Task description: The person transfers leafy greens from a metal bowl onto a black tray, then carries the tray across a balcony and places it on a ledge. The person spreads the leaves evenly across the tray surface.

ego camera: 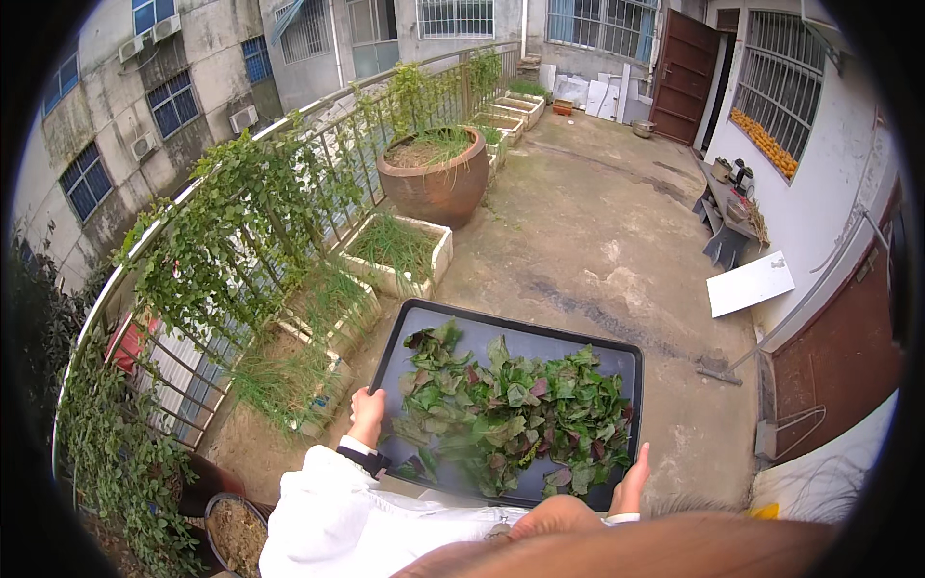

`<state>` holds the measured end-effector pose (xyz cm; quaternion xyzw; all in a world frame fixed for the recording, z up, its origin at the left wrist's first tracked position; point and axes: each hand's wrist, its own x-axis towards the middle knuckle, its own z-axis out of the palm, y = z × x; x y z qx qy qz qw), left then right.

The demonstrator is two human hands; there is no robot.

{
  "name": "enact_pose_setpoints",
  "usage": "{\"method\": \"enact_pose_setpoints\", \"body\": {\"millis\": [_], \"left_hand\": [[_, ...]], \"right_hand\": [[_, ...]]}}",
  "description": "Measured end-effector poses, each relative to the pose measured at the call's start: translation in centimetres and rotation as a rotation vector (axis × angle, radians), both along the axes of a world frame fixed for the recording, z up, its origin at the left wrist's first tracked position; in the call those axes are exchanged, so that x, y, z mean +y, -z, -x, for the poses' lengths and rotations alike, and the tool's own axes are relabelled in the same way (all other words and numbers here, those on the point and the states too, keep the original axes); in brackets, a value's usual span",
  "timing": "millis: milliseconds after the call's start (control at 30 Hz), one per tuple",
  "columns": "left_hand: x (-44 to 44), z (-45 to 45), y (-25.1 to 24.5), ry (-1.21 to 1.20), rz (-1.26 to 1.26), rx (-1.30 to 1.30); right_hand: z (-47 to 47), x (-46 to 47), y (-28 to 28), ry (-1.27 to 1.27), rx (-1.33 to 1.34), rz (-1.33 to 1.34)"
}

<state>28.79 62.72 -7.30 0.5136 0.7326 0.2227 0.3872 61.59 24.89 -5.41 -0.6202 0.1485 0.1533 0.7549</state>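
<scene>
A dark rectangular tray (448, 316) with a raised rim is held out level in front of my body. My left hand (368, 415) grips its left edge, thumb on the rim. On the opposite short side, my right hand (633, 478) holds the tray near its close right corner; the fingers beneath are hidden. Loose green leaves (513, 404), some with purple undersides, lie heaped over much of the tray's middle and right. Bare tray surface shows along the far edge and at the near left.
Along the left, a metal railing (253, 253) carries climbing vines. White planter boxes (442, 256) with grassy plants and a large brown clay pot (433, 180) line it. On the right stand a low bench (723, 195), a leaning white board (751, 283) and a long-handled floor tool (719, 376).
</scene>
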Motion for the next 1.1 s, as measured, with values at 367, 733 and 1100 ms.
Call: {"method": "enact_pose_setpoints", "body": {"millis": [367,733,1100], "left_hand": [[22.5,-27.9,0.1,0.296,0.07,-0.172],[40.5,-58.8,-0.5,0.504,0.109,-0.364],[65.1,-70.8,-3.2,0.341,0.099,-0.557]], "right_hand": [[-21.6,15.4,-1.6,0.179,-0.065,-0.01],[-42.4,27.7,-3.6,0.397,-0.09,0.066],[-68.6,57.6,3.5,0.144,-0.012,0.047]]}}
